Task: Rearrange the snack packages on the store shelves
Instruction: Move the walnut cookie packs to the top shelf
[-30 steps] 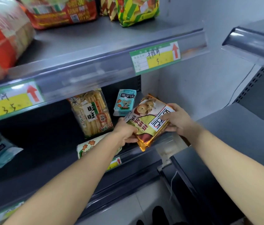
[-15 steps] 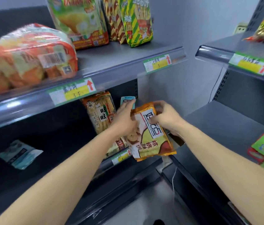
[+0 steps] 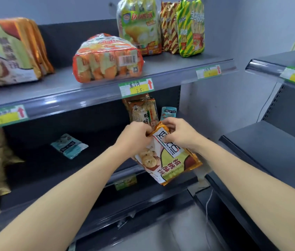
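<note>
Cookie bag (image 3: 168,160), sideways a second ago, is now hanging upright just in front of the lower shelf (image 3: 39,171) while we are pinching its top edge in the curled fingers of our left hand (image 3: 134,140) and right hand (image 3: 179,134), probably lining it up to stand it there.

The middle shelf (image 3: 39,167) lies open between the teal packet (image 3: 69,145) and the upright cracker pack (image 3: 141,111), leaving room to reach in. Above, the upper shelf (image 3: 170,68) has room at its front, right of the orange bag (image 3: 106,58) and before three standing packs (image 3: 179,26).
</note>
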The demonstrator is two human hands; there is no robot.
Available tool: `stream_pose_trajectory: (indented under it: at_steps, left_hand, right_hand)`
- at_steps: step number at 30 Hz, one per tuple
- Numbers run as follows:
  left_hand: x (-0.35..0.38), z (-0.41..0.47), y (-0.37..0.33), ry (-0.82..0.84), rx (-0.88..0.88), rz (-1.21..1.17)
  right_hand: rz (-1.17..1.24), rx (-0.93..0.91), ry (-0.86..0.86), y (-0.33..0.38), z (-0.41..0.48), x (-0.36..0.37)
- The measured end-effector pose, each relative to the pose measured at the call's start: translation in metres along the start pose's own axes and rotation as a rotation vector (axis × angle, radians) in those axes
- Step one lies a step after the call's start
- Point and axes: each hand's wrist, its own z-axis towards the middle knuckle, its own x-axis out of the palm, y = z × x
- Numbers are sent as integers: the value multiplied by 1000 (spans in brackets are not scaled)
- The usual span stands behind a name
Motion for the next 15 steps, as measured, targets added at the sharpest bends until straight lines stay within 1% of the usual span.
stream_pose_trajectory:
  at_steps: [2,5,11,15]
  left_hand:
    - [-10,-16,-3,-72,-5,69]
    - [-25,-35,-11,-149,-66,83]
    - [-70,-79,-15,-360,-242,-17]
    - [-115,-105,-4,-553,-327,-10]
  right_hand:
    - [-20,-61,19,13,-6,4]
    - [-32,-169,21,29,-18,7]
    - [-85,-345,99,72,-38,7]
    - [-82,-433,34,102,-43,9]
